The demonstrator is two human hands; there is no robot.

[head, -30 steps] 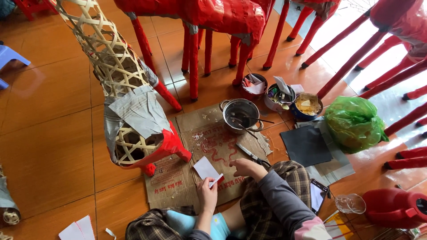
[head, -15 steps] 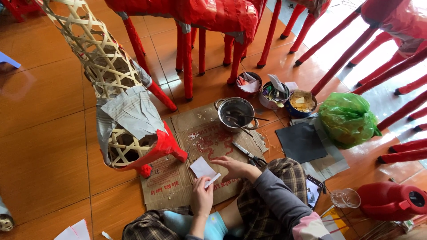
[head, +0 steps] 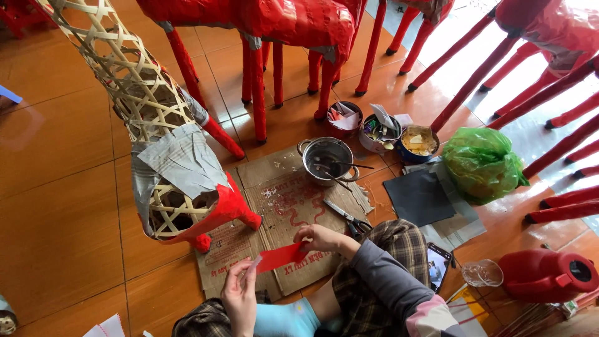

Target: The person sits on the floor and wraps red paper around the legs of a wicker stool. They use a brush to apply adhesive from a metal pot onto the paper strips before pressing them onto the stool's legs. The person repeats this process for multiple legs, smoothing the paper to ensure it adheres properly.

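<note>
From the head camera, looking down at a person sitting on a brown tiled floor [head: 56,206], both hands hold one strip of red paper [head: 281,256] stretched between them over a flattened sheet of cardboard [head: 274,206]. The left hand [head: 240,293] is near the lower edge of the view, its fingers curled and pinching the strip's left end, where a pale underside shows. The right hand [head: 318,238] is a little farther and to the right, closed on the strip's right end, with a grey sleeve [head: 387,281] running back toward plaid trousers [head: 399,243]. Scissors [head: 346,218] lie on the cardboard just right of the right hand. Farther on stands a metal pot [head: 327,159] with a stick in it, and beyond it a row of three small bowls [head: 380,131] holding scraps. To the right lie dark paper sheets [head: 418,196] and a crumpled green plastic bag [head: 483,163]. A phone [head: 438,265] rests by the knee, a clear plastic cup [head: 482,273] beside it, then a red jug [head: 546,274]. At left a woven bamboo animal frame [head: 140,100] stands partly on the cardboard, partly covered in grey and red paper. Red paper-covered animal figures [head: 281,25] stand across the far side.
</note>
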